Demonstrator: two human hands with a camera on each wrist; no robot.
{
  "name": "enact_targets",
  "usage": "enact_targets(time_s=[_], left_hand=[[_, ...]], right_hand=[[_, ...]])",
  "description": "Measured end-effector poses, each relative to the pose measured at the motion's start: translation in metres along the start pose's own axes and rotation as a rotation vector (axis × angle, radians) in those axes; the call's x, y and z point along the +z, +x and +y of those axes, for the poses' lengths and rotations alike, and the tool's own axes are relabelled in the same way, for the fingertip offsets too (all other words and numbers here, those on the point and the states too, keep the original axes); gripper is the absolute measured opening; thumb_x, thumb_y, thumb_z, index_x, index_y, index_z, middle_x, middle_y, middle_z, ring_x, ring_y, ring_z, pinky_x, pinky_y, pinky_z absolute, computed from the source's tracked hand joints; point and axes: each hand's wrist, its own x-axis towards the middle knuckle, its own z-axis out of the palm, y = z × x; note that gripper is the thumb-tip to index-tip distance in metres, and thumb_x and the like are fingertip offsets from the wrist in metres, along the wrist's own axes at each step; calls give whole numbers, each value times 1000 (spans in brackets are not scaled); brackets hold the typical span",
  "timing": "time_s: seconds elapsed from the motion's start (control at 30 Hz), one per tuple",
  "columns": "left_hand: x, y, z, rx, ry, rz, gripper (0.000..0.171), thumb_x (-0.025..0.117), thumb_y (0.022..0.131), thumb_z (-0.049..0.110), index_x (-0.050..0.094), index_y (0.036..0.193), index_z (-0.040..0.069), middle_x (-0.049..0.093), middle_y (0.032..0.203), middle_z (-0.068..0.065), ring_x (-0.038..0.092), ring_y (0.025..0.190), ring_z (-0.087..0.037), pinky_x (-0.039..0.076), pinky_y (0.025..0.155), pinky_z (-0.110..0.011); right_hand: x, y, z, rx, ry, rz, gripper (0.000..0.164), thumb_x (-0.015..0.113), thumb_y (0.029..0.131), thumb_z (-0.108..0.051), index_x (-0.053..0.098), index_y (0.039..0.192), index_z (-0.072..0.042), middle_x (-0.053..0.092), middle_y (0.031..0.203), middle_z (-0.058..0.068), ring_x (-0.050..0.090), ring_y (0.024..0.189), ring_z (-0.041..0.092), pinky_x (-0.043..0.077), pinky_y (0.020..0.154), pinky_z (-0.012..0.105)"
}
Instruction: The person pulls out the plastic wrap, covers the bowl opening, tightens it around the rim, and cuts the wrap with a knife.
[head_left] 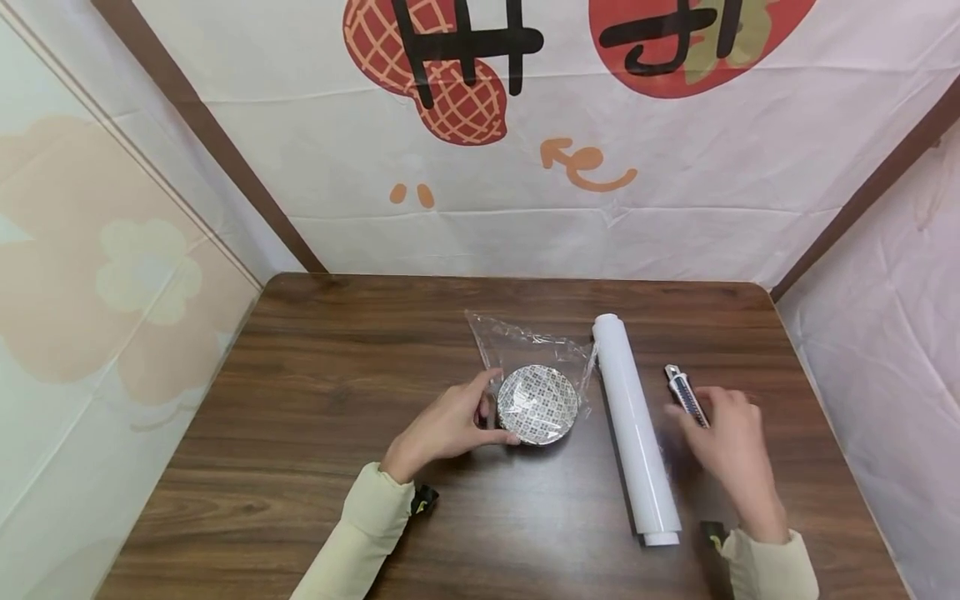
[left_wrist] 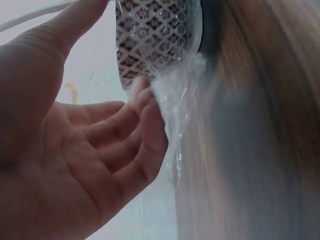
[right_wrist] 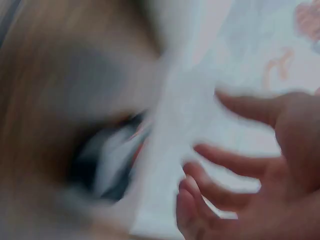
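Observation:
A round bowl with a grey-and-white pattern [head_left: 537, 405] sits on the table under clear cling film [head_left: 528, 342]. My left hand [head_left: 450, 418] holds its left side, thumb at the front edge and fingers at the side. In the left wrist view, curled fingers [left_wrist: 142, 145] touch the film beside the bowl's patterned wall [left_wrist: 150, 37]. To the right lies a box cutter [head_left: 682, 392], with my right hand [head_left: 727, 437] beside it. In the right wrist view those fingers [right_wrist: 225, 192] are spread and loosely bent around nothing; the cutter [right_wrist: 112, 160] appears blurred, apart from them.
Between the hands lies a long white roll of cling film [head_left: 633, 425], and the sheet over the bowl reaches towards its far end. The wooden table [head_left: 322, 375] meets printed cloth walls [head_left: 525, 242] at its back and sides.

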Motion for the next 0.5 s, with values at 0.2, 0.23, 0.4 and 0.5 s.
enact_targets(time_s=[0.2,0.23,0.4,0.5], left_hand=[[-3,6,-2,-13,95,48,108,90,76,58,41,160,13,58,123,-10,49,107,-20,51,93,-41],[-3,7,-3,-5,104,47,109,90,75,58,40,161,14,57,128,-11,47,112,-21,52,97,-42],[-4,14,-6,41,116,26,116,91,71,61,37,163,14,49,150,-11,43,138,-26,49,115,-50],[-5,19,-7,67,120,3,122,91,68,64,35,164,13,45,161,-9,41,150,-27,43,123,-50]], right_hand=[[10,-18,-29,-66,-54,-206,102,84,84,-57,43,152,8,44,140,42,35,121,53,38,96,64],[10,-19,-29,-54,-63,-209,104,85,83,-56,42,152,9,43,140,42,35,121,54,36,97,65],[-1,-25,-27,-50,-70,-153,100,84,86,-47,39,153,12,42,141,42,32,123,56,32,96,67],[-8,-31,-41,-154,-28,-83,94,84,88,-46,42,151,10,45,142,38,35,129,56,32,102,70]])
